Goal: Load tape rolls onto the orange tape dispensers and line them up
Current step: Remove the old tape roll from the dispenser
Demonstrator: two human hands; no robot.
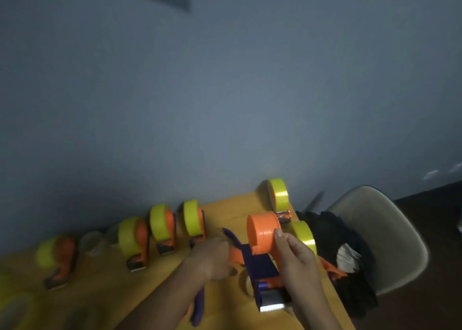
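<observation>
An orange tape dispenser (262,232) with a purple frame and a bare orange hub is lifted over the wooden table (225,209). My left hand (212,257) grips its handle end. My right hand (295,257) holds its front, thumb on the hub, just above the serrated metal blade (272,304). Several loaded dispensers with yellow tape stand in a row at the left (132,242) (162,225) (193,220). Another loaded dispenser (278,194) stands at the back right. A yellow tape roll (303,234) shows behind my right hand.
A grey wall rises behind the table. A beige chair (382,229) stands at the right with black cloth (332,234) draped on it. Another purple dispenser handle (198,304) lies under my left forearm. Blurred clear rolls (92,241) sit near the wall.
</observation>
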